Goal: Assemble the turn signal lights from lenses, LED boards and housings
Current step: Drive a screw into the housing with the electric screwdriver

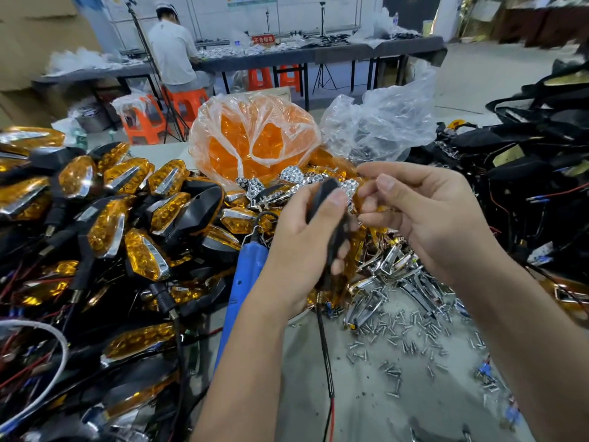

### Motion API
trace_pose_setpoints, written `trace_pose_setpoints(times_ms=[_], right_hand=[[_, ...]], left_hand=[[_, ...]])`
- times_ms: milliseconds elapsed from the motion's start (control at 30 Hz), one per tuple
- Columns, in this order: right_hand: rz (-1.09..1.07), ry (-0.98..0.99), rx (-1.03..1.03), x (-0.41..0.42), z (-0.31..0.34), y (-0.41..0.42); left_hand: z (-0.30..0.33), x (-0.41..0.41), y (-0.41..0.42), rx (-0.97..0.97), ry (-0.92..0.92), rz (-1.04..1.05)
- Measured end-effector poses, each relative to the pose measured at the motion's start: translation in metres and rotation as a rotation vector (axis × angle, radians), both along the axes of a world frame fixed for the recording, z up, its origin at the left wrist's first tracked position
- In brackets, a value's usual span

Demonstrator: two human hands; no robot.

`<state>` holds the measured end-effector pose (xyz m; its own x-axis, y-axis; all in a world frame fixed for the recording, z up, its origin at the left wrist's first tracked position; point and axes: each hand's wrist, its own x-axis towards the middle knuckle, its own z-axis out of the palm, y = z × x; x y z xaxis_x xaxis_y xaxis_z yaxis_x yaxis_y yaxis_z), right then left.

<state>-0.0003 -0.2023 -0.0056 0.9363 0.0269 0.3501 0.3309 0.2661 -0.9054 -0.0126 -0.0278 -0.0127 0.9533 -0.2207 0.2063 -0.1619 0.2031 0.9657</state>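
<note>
- A black plastic turn-signal housing point(325, 202) with a thin black-and-red wire lead point(325, 352) hanging from its stem was held above the middle of the table point(318, 409), between the two hands.
- The step in hand looked like fitting the chromed, dimpled reflector piece point(350, 190) into the open face of the housing; whether the LED board was already inside could not be told.
- The next move would call for lining the insert up with the housing's outline and pressing it home, then adding an amber lens and a screw.
- The left hand point(306, 237) was clamped on the housing, thumb across its front and fingers curled round the stem.
- The right hand point(424, 215) had its fingers curled, pinching the reflector piece at the housing's right edge.
- Just beyond the hands lay more chromed reflectors and a clear bag of orange lenses point(251, 138).
- Loose silver screws point(414, 339) were scattered on the near right of the table, with bent chrome trim strips point(395, 272) just beyond them.
- A blue-handled tool point(242, 282) lay just left of the left wrist.
- Finished amber-and-black signal lights point(108, 218) were heaped at the left; black wired housings point(526, 161) were piled at the far right.
</note>
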Motion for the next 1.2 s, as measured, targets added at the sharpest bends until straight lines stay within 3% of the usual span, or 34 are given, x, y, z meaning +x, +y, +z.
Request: trace_pose_setpoints(times_ms=[200, 533, 667, 767, 1200], right_hand=[[-0.076, -0.027, -0.065, 0.0, -0.002, 0.0], [-0.111, -0.009, -0.182, -0.004, 0.001, -0.002], [-0.14, -0.106, -0.29, -0.004, -0.003, 0.001], [-0.141, -0.074, -0.325, -0.002, -0.005, 0.001], [-0.046, -0.007, -0.367, 0.002, -0.008, -0.006]], left_hand=[[-0.002, 0.005, 0.004, -0.268, 0.149, 0.067], [-0.014, 0.006, -0.007, -0.088, 0.066, 0.075], [-0.016, 0.004, -0.015, -0.037, 0.089, 0.037], [-0.018, 0.002, -0.019, 0.02, 0.105, 0.023], [-0.023, 0.006, -0.018, 0.042, 0.159, 0.028]])
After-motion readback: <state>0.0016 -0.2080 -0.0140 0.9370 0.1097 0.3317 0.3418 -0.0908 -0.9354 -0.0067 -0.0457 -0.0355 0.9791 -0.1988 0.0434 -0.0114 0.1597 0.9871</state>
